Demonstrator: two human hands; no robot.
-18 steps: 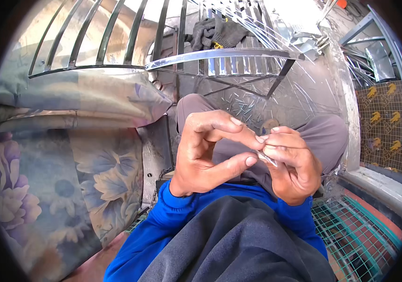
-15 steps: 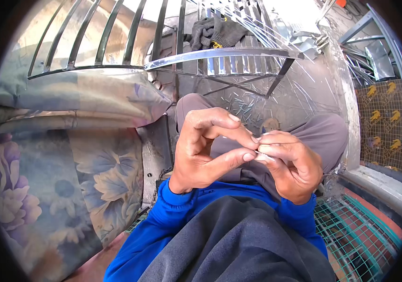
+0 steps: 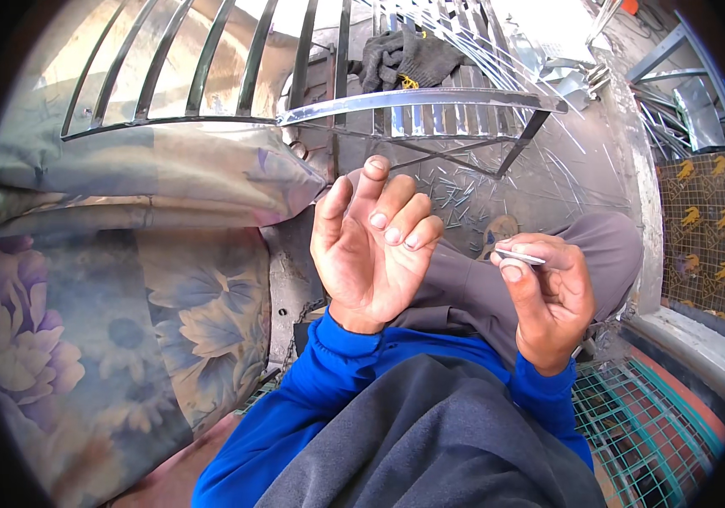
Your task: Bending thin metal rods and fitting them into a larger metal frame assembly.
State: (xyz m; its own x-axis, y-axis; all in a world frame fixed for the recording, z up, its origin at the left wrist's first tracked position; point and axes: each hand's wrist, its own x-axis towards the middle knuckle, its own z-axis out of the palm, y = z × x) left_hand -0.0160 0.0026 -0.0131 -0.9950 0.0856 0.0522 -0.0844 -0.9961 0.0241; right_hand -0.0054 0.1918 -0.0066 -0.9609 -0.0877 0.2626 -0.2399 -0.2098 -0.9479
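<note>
My left hand (image 3: pixel 373 254) is raised with the palm turned up. Its fingers are loosely bent and apart, and nothing lies in it. To its right, my right hand (image 3: pixel 551 300) pinches a small, thin, pale strip (image 3: pixel 521 256) between thumb and fingers. What the strip is made of I cannot make out. A gap separates the two hands, and both are above my lap in grey trousers (image 3: pixel 473 292).
Ahead stands a metal frame with slats (image 3: pixel 422 99), a dark grey cloth (image 3: pixel 409 61) draped on it. Thin rods and short metal bits (image 3: pixel 456 193) litter the floor. Floral-patterned fabric (image 3: pixel 125 322) fills the left; a green wire grid (image 3: pixel 642 415) is at lower right.
The hands have come apart from their meeting point at the fingertips. My left hand has opened and turned palm up; my right hand has moved slightly right, and its strip now shows clearly.
</note>
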